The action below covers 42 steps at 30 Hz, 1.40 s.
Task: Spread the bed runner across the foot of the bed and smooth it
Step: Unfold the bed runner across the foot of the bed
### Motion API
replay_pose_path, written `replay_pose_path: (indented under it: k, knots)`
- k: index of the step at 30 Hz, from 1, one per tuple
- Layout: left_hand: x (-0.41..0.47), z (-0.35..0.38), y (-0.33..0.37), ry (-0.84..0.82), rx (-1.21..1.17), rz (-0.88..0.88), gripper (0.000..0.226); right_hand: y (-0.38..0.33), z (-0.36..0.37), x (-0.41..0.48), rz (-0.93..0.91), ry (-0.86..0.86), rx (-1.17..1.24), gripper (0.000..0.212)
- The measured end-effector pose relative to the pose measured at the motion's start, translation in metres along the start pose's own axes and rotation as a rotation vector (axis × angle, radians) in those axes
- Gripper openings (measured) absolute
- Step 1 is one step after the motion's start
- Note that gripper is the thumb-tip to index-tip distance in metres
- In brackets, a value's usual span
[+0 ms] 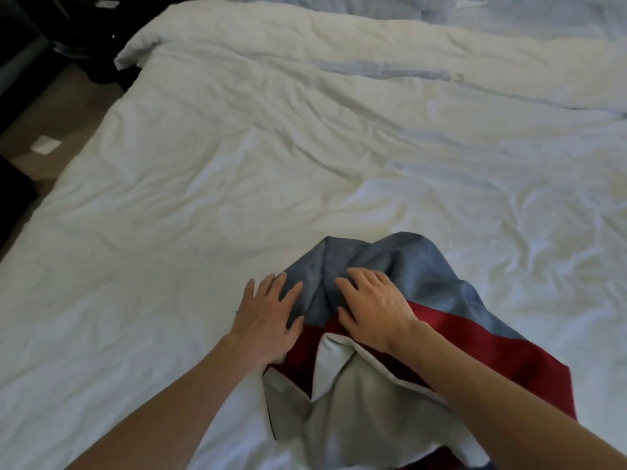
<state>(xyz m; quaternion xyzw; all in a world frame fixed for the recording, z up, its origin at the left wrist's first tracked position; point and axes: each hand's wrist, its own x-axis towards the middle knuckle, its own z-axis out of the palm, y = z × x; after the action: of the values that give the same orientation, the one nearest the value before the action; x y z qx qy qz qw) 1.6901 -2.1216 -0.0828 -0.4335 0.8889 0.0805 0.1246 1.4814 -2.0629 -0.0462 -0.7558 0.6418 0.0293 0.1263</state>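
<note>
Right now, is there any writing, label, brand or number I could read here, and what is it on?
No text can be read.
Runner: plain blue, red and pale cloth, no label in view.
Duvet: plain white, no text.
White slip on the floor: too small and blurred to tell whether it bears writing.
</note>
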Motion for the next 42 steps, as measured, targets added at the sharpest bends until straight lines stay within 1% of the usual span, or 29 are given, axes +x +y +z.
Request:
replay_pose_path:
  k: [9, 13, 15, 16, 17, 19, 21, 23, 25, 29, 32, 35, 38, 40, 42]
  knots:
    - [0.005, 0.045, -0.029, -0.022, -0.020, 0.004, 0.054, -0.002, 0.035, 0.061, 0.097, -0.088, -0.181, 0.053]
    - [0.011, 0.053, -0.031, -0.003, -0.073, -0.064, 0.056, -0.005, 0.042, 0.084, 0.188, -0.069, -0.148, 0.060]
    - [0.015, 0.053, -0.031, 0.024, -0.120, -0.105, 0.063, -0.005, 0.043, 0.099, 0.252, -0.031, -0.108, 0.058]
    - [0.016, 0.053, -0.031, 0.043, -0.142, -0.115, 0.063, -0.003, 0.043, 0.107, 0.285, -0.015, -0.075, 0.055]
    - [0.016, 0.052, -0.031, 0.065, -0.164, -0.117, 0.060, -0.001, 0.043, 0.115, 0.309, -0.020, -0.043, 0.053]
    - [0.017, 0.051, -0.030, 0.105, -0.221, -0.102, 0.051, 0.005, 0.044, 0.126, 0.329, -0.102, -0.007, 0.052]
    - [0.016, 0.050, -0.028, 0.137, -0.266, -0.087, 0.043, 0.007, 0.046, 0.129, 0.334, -0.154, -0.024, 0.048]
    - [0.015, 0.048, -0.027, 0.159, -0.296, -0.077, 0.042, 0.004, 0.046, 0.123, 0.346, -0.088, -0.073, 0.036]
    - [0.011, 0.044, -0.026, 0.174, -0.305, -0.061, 0.045, 0.001, 0.041, 0.114, 0.354, 0.005, -0.102, 0.027]
    - [-0.001, 0.024, -0.028, 0.208, -0.324, -0.042, 0.052, -0.004, 0.021, 0.093, 0.320, 0.097, -0.137, 0.019]
    - [-0.019, -0.001, -0.038, 0.241, -0.294, -0.045, 0.054, -0.018, -0.003, 0.081, 0.288, 0.145, -0.157, 0.021]
    - [-0.041, -0.026, -0.057, 0.281, -0.276, -0.077, 0.054, -0.042, -0.029, 0.074, 0.249, 0.154, -0.161, 0.042]
    - [-0.073, -0.056, -0.082, 0.340, -0.257, -0.107, 0.053, -0.078, -0.053, 0.069, 0.216, 0.156, -0.172, 0.051]
    - [-0.098, -0.073, -0.099, 0.389, -0.250, -0.112, 0.055, -0.104, -0.066, 0.065, 0.193, 0.159, -0.187, 0.048]
    - [-0.122, -0.088, -0.116, 0.431, -0.207, -0.108, 0.058, -0.132, -0.077, 0.058, 0.173, 0.185, -0.164, 0.033]
